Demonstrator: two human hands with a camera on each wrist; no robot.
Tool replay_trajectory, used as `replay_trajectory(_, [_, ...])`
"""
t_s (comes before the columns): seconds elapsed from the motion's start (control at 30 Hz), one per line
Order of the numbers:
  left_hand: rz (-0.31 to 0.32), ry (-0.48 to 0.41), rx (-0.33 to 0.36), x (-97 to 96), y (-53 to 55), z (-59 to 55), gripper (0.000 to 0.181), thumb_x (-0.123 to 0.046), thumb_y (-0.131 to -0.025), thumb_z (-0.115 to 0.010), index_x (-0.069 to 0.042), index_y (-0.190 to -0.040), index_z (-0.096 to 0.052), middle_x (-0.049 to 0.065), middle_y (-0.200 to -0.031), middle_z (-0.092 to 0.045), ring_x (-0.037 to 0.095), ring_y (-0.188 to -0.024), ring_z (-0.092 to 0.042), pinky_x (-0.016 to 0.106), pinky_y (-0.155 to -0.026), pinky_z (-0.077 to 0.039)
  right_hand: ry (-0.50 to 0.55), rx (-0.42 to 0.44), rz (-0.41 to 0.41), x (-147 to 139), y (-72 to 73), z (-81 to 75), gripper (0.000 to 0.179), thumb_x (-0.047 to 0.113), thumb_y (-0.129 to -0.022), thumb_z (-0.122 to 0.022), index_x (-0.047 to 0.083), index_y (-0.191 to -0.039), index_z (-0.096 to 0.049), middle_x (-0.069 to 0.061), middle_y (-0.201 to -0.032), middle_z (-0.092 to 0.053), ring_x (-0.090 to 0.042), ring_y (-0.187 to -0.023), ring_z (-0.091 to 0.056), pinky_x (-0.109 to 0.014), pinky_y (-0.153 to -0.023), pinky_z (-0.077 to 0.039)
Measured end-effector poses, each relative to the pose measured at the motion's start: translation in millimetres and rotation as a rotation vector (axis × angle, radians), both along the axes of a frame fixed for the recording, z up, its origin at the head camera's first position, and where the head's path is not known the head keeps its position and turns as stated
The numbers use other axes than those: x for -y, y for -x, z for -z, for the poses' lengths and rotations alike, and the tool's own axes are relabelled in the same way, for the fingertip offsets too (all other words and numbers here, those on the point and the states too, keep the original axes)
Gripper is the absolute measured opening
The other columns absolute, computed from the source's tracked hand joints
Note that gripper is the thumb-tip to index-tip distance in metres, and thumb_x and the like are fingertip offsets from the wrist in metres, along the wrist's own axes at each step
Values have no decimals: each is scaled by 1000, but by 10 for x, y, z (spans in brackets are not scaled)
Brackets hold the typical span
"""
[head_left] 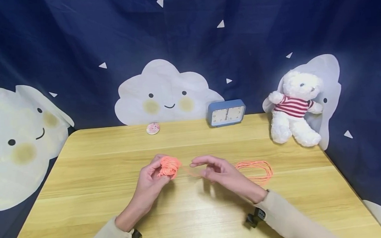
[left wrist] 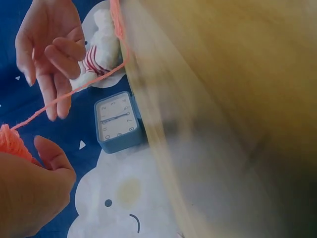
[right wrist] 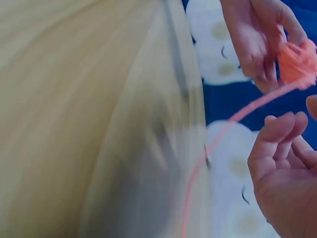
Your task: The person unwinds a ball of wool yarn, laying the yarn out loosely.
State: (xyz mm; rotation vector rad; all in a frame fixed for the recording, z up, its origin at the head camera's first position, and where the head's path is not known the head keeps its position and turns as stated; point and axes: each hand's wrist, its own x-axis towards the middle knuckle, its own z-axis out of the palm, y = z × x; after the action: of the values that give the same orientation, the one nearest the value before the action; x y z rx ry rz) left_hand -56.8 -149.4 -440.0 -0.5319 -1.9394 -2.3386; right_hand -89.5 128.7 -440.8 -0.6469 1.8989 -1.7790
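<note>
My left hand (head_left: pixel 149 178) grips a ball of coral-orange yarn (head_left: pixel 169 166) over the middle of the table, thumb on the near side and fingers behind. A single strand of yarn (left wrist: pixel 89 84) runs off the ball and passes across the right hand's fingers in the left wrist view. To the right of the ball is my right hand (head_left: pixel 217 171), fingers loosely bent and thumb apart, beside the strand without pinching it. Long loops of the same yarn (head_left: pixel 253 162) lie on the table beyond the right wrist.
The wooden table (head_left: pixel 94 196) has a blue clock (head_left: pixel 226 113) at its back edge. Left of that lies a small round pink item (head_left: pixel 153 128). A white teddy bear (head_left: pixel 295 108) in a striped shirt sits at the back right. A dark blue curtain (head_left: pixel 186 33) hangs behind.
</note>
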Motion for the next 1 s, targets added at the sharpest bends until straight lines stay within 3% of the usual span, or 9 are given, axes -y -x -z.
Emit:
replay_trajectory(0.13, [14,25,-19,-7,0,0,45,23,-84,-64,17,-128,-67,13,-121,-61,16,-112,-62,25,-101,-56,44,82,-89,152,-17,-5,47,17,-108,-66,10,-154,-57,-17,-146,-64,-52,-116,-61,-36,-87,-59])
replay_trajectory(0.23, [4,53,-22,-4,0,1,45,23,-83,-66,15,-127,-69,12,-120,-61,16,-110,-62,24,-100,-56,48,123,-84,185,-29,-15,40,20,-108,-70,6,-145,-64,-23,-127,-70,-40,-104,-66,-30,-79,-58])
replay_trajectory(0.33, [-22,80,-22,8,-4,-2,46,24,-80,-63,13,-124,-71,13,-119,-60,16,-108,-60,21,-94,-55,46,101,-26,141,-37,-31,32,20,-108,-70,-3,-129,-69,-21,-104,-70,-25,-88,-65,-28,-76,-58])
replay_trajectory(0.43, [-47,92,-30,25,-6,-9,43,25,-76,-60,12,-115,-73,15,-118,-58,19,-108,-59,20,-92,-54,49,33,42,36,-45,-62,29,18,-109,-66,-10,-119,-67,-17,-93,-66,-18,-81,-61,-27,-74,-57])
replay_trajectory(0.6, [-71,75,-59,50,-13,-17,36,25,-68,-55,11,-99,-68,15,-113,-54,22,-108,-55,22,-93,-52,41,-54,134,-186,-44,-134,27,17,-112,-61,-8,-120,-68,-15,-89,-63,-16,-80,-58,-28,-75,-56])
replay_trajectory(0.63, [-74,64,-69,54,-13,-17,36,24,-67,-53,10,-97,-67,15,-112,-53,22,-108,-54,22,-92,-52,34,-60,154,-230,-45,-144,28,17,-112,-61,-8,-121,-69,-12,-88,-62,-14,-77,-57,-26,-69,-54])
replay_trajectory(0.83, [-89,5,-151,72,-16,-22,34,24,-70,-51,10,-98,-66,12,-108,-52,24,-105,-51,22,-89,-50,-5,-111,264,-460,-73,-181,26,17,-113,-60,-4,-121,-72,-3,-85,-61,-14,-76,-57,-26,-63,-51])
replay_trajectory(1.0, [-128,-7,-137,87,-19,-29,33,23,-72,-52,12,-99,-67,12,-108,-52,23,-104,-51,18,-83,-49,0,-136,359,-611,-100,-209,24,15,-113,-61,-4,-118,-73,-2,-85,-61,-13,-78,-59,-30,-71,-58])
